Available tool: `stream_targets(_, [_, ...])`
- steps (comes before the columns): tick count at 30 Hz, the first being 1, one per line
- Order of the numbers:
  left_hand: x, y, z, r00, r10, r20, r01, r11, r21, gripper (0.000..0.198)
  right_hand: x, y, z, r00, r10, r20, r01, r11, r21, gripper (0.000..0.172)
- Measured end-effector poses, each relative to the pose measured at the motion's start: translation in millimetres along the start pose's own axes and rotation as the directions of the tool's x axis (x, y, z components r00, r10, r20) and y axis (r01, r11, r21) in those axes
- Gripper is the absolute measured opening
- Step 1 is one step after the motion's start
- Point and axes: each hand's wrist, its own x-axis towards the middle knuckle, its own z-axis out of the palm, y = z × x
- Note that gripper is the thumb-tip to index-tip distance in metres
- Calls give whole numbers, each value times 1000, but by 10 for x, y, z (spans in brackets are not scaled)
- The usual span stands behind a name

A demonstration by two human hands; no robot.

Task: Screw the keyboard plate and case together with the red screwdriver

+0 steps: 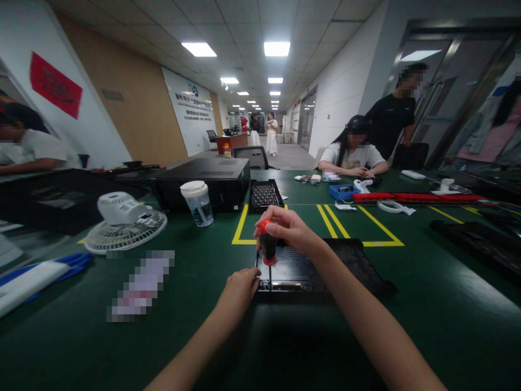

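A screwdriver (pixel 268 247) with a black and orange-red handle stands nearly upright, its shaft pointing down to the near left part of a black panel (pixel 334 266). My right hand (pixel 287 225) is closed around the top of the handle from above. Beside the shaft, my left hand (pixel 240 285) has its fingers closed on the panel's left edge. The panel lies flat on the green table (pixel 195 336), and a shiny strip (pixel 287 286) runs along its near side. Whatever is under the screwdriver's tip is too small to make out.
Left of my hands are a lidded cup (pixel 197 203), a white fan (pixel 126 222) and a large black case (pixel 203 179). A black tray (pixel 266 195) lies beyond the panel. A blue box (pixel 342 191) stands farther right, near a seated person (pixel 352 152). Dark parts (pixel 476 250) lie right.
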Motion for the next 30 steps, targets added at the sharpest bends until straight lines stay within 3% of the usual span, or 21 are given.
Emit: stream_targets(30, [17,-32,43,1000,0,-11,1,1000,18,23,-10,-85,67,988,-76,-137,42,970,-239,24])
